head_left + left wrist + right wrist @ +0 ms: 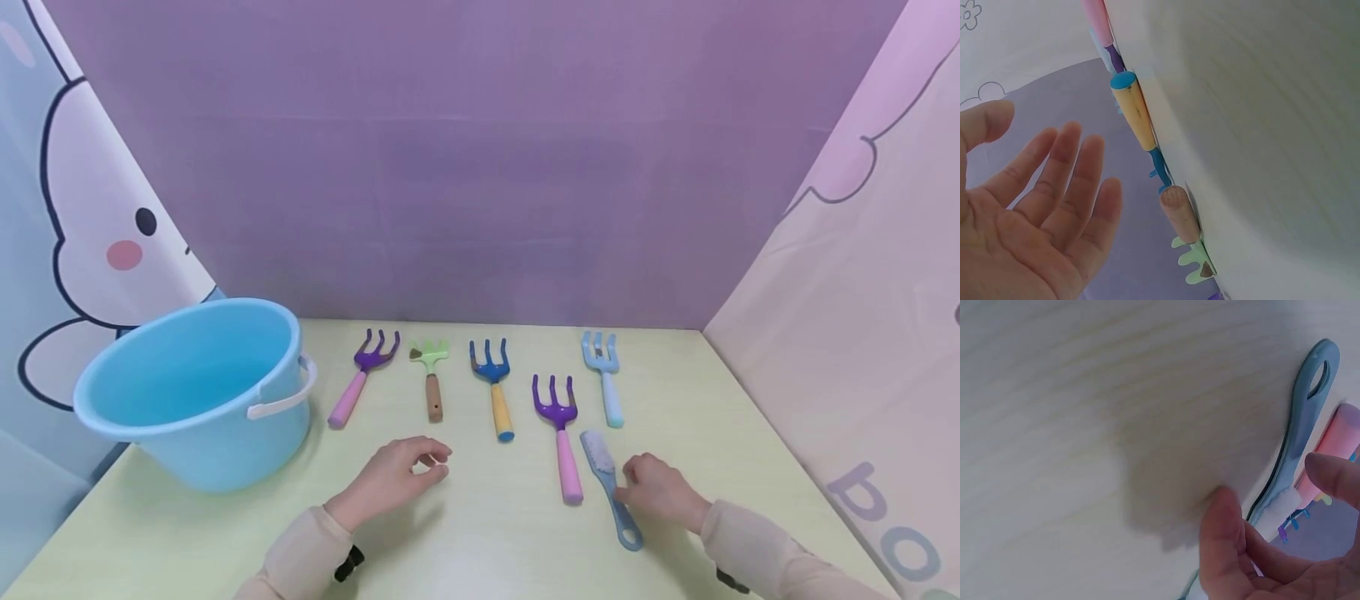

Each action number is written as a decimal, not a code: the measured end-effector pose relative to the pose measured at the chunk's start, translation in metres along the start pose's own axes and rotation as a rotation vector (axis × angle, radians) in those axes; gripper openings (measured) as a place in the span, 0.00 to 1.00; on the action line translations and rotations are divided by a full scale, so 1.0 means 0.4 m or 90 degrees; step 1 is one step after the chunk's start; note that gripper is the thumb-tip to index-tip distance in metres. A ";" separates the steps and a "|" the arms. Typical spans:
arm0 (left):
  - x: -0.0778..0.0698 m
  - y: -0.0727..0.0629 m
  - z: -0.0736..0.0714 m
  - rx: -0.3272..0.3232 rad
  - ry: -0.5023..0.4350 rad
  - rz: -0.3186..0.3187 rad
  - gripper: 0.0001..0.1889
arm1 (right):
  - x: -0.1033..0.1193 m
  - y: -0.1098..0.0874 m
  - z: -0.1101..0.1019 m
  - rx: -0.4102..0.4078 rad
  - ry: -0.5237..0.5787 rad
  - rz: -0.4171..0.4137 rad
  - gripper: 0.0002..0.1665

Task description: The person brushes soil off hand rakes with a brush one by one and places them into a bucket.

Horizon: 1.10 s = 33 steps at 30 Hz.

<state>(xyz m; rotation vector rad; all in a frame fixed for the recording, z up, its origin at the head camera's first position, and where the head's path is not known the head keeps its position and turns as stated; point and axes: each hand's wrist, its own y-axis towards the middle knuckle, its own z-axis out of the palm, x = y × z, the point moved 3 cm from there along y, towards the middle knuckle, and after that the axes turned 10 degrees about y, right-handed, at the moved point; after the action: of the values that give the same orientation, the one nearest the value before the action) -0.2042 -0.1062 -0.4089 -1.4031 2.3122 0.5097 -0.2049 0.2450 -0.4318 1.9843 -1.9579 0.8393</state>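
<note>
Approach to brush point(607, 482) lying on desk point(487, 525) beside nearer pink-handled fork point(568, 467) is judged in hand, right grip point(662, 492) parted around it, left grip point(390, 479) relaxed and empty; closure on the handle point(624, 528) seems called for next.

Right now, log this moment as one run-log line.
left hand: empty, above table | right hand: at brush, contact unclear | brush: on table, bristles up | bucket: on table, left side
</note>
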 end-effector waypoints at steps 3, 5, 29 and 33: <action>0.004 0.001 0.005 0.005 -0.002 -0.001 0.14 | 0.004 0.002 0.008 0.002 -0.013 0.001 0.23; 0.006 0.001 0.009 0.008 -0.005 -0.002 0.14 | 0.007 0.004 0.013 0.004 -0.019 0.005 0.28; 0.015 -0.010 0.023 0.026 -0.030 -0.003 0.15 | 0.023 0.022 -0.001 0.004 -0.004 0.010 0.18; 0.010 -0.014 0.022 0.030 -0.034 0.000 0.15 | 0.016 0.024 0.000 0.006 0.014 0.029 0.15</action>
<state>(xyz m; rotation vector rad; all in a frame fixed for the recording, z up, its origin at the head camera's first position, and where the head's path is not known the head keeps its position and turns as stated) -0.1998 -0.1074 -0.4190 -1.3514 2.2682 0.4840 -0.2147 0.2388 -0.4303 1.9341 -1.9979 0.8786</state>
